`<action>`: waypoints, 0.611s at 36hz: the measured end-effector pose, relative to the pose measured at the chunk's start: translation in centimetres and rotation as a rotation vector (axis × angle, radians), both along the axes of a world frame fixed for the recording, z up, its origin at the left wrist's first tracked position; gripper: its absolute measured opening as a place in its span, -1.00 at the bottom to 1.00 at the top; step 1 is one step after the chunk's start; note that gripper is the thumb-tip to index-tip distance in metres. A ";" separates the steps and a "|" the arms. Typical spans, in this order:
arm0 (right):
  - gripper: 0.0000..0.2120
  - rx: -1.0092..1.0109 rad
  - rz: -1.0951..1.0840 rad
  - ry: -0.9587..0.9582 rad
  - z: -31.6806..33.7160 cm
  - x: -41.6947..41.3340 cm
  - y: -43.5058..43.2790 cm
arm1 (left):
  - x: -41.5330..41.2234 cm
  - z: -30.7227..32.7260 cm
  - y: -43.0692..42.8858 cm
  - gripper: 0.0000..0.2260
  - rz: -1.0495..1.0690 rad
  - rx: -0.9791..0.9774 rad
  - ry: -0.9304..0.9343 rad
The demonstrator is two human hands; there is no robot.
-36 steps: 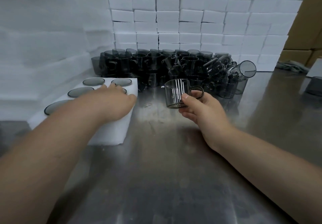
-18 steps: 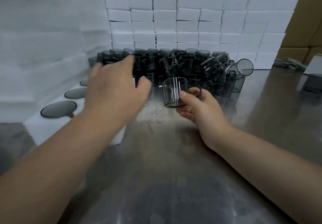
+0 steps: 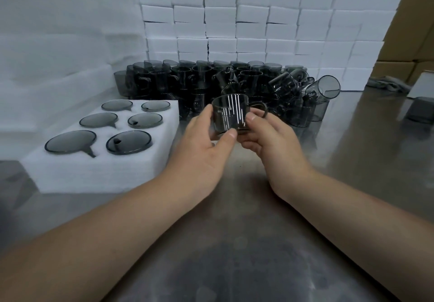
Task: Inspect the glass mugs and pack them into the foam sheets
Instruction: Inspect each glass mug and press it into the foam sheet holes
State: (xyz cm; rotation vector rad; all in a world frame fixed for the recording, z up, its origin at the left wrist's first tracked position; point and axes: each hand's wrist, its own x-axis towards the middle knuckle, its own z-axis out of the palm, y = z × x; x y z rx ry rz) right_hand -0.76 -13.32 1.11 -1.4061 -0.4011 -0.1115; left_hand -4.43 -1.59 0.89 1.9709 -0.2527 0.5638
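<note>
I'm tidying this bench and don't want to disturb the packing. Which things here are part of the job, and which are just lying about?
Job:
- glass mug, held by left hand and right hand
- foam sheet, all six slots filled
- pile of loose mugs behind

Lying about:
- grey cloth, far right
- cardboard boxes
</note>
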 end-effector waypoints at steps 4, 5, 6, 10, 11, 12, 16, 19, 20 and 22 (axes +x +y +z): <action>-0.75 0.001 0.000 -0.034 0.2 -0.1 -0.1 | -0.1 0.2 0.1 -0.80 -0.032 -0.114 0.004; -0.67 -0.012 0.003 -0.040 0.3 -0.2 -0.2 | -0.1 0.3 0.1 -0.81 -0.050 -0.142 0.014; -0.62 -0.025 0.008 -0.053 0.3 -0.2 -0.3 | 0.0 0.3 0.2 -0.78 -0.063 -0.162 0.021; -0.68 -0.036 -0.017 -0.103 0.3 -0.5 -0.4 | 0.1 0.2 0.2 -0.72 -0.085 -0.192 0.031; -0.63 -0.040 -0.021 -0.110 0.3 -0.5 -0.4 | 0.1 0.2 0.1 -0.73 -0.088 -0.204 0.035; -0.60 -0.045 -0.023 -0.114 0.3 -0.5 -0.5 | 0.1 0.2 0.1 -0.74 -0.085 -0.218 0.038; -0.59 -0.084 -0.034 -0.162 0.3 -0.9 -0.5 | 0.3 0.3 0.3 -0.74 -0.064 -0.286 0.055; -0.69 -0.118 -0.030 -0.205 0.2 -1.1 -0.4 | 0.5 0.1 0.4 -0.78 -0.045 -0.307 0.068; -0.68 -0.121 -0.025 -0.208 0.2 -1.2 -0.4 | 0.6 0.0 0.5 -0.83 -0.037 -0.319 0.065; -0.67 -0.123 -0.015 -0.215 0.2 -1.2 -0.3 | 0.7 -0.1 0.6 -0.90 -0.011 -0.354 0.065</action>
